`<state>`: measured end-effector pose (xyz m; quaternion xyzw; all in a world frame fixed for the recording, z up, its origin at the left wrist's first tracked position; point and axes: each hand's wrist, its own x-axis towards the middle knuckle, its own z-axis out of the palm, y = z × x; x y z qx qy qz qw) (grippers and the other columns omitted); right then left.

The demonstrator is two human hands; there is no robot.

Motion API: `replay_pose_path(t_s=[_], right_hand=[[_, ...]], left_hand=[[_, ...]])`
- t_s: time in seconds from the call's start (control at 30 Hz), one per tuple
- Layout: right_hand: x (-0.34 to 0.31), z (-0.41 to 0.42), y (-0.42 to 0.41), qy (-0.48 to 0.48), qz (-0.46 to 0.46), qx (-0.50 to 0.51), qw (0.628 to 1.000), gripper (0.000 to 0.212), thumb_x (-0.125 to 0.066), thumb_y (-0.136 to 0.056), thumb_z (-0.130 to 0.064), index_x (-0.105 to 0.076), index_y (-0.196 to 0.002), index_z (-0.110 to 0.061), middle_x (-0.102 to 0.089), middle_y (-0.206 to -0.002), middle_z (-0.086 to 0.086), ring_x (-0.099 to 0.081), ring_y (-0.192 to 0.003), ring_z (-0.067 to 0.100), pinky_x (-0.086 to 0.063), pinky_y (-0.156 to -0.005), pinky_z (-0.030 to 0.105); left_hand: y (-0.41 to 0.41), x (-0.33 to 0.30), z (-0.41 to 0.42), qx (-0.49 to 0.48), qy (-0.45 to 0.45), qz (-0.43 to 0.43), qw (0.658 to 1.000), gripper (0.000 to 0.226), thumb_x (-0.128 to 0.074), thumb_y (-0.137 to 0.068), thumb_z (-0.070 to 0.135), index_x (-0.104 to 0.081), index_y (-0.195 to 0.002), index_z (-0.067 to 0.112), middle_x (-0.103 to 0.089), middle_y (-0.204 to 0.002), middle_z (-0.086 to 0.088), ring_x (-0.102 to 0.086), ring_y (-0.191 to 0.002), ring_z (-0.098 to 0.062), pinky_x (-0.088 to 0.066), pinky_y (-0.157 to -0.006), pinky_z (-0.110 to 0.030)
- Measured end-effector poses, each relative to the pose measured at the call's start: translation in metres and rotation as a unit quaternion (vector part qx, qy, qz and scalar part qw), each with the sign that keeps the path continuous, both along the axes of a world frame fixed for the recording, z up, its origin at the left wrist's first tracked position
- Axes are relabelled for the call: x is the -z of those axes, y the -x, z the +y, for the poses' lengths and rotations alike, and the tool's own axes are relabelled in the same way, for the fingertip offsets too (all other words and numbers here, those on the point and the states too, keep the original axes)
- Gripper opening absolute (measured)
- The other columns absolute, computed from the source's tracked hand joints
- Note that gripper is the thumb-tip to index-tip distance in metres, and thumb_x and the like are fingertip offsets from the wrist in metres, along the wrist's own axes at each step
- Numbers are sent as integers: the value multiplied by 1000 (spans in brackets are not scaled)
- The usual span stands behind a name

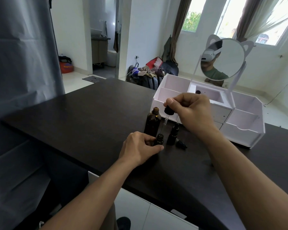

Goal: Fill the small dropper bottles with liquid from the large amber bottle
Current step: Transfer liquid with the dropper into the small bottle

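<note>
My right hand (189,110) pinches dropper (168,114), pipette pointing down, near-vertical | left hand (140,147) grips small bottle (159,139) upright beneath | tip possibly just above mouth.

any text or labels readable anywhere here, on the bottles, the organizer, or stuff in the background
None can be read for certain.
Large amber bottle: no label in view.
Small dropper bottles: no label in view.
White organizer: plain, no lettering.
Orange bag on the floor at the back left: a line of lettering, too small and blurred to read.
</note>
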<state>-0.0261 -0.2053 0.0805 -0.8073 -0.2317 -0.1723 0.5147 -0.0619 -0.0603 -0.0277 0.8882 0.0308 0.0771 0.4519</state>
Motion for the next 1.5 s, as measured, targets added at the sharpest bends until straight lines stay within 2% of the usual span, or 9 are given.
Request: replay_pose_path(t_s=[0.1,0.23,0.37,0.57,0.77,1.0,1.13,1.33,1.5], right_hand=[[0,0,-1,7,-2,1,1000,13,-72,-87,-20,-75,-77,-11,-75,-74,5,-73,-72,23,-59,-76,51],[-2,1,0,12,-7,-7,1000,12,-71,-88,-19,-74,-78,-13,-75,-75,4,-73,-71,21,-60,-77,49],[-11,1,1,14,-13,-15,1000,7,-70,-88,-18,-74,-82,-16,-75,-76,3,-73,-71,15,-61,-78,39],[-39,8,-4,-42,-69,25,996,9,-69,-89,-18,-74,-88,-10,-74,-79,0,-72,-69,7,-60,-72,25],[-50,22,-19,-40,-111,56,991,14,-69,-89,-26,-75,-91,-13,-71,-75,-10,-72,-73,9,-61,-75,36],[-32,33,-32,-29,-66,34,997,10,-71,-87,-24,-73,-78,-24,-73,-73,-1,-73,-72,18,-59,-78,46],[-9,36,-37,13,-27,29,999,13,-66,-92,-20,-76,-91,-11,-70,-70,-9,-70,-67,8,-59,-81,41],[22,39,-47,25,16,20,999,16,-61,-95,-18,-75,-90,-14,-74,-87,4,-71,-85,21,-57,-85,47],[33,39,-48,16,29,18,999,19,-58,-96,-20,-73,-84,-22,-74,-88,2,-70,-88,21,-57,-85,48]], left_hand=[[0,0,0,1,-1,1,1000,42,-75,-78,46,-70,-116,27,-68,-99,7,-62,-94,-8,-54,-89,-34],[0,0,1,-1,-2,-1,1000,42,-75,-78,48,-72,-114,28,-68,-96,8,-63,-92,-6,-54,-85,-31],[0,0,1,4,0,-9,1000,37,-76,-77,48,-74,-109,30,-69,-87,11,-63,-85,-4,-53,-80,-28],[1,1,1,8,2,-27,1000,33,-77,-76,48,-76,-103,28,-68,-78,10,-64,-79,-4,-53,-77,-27],[1,1,-1,0,4,-24,1000,29,-77,-76,47,-78,-99,29,-66,-68,9,-64,-71,-5,-45,-67,-21],[-1,-3,-1,-3,-20,5,1000,43,-75,-78,50,-71,-115,29,-68,-88,9,-63,-86,-6,-51,-79,-26],[1,-2,-1,-18,-16,13,1000,46,-75,-77,52,-70,-117,31,-69,-102,8,-62,-96,-8,-49,-83,-24],[2,-3,-1,-22,10,15,1000,42,-78,-74,51,-73,-110,29,-69,-91,10,-64,-89,-8,-54,-83,-29],[2,-3,-1,-23,10,12,1000,42,-78,-73,52,-74,-108,29,-67,-83,13,-65,-85,-7,-55,-81,-29]])
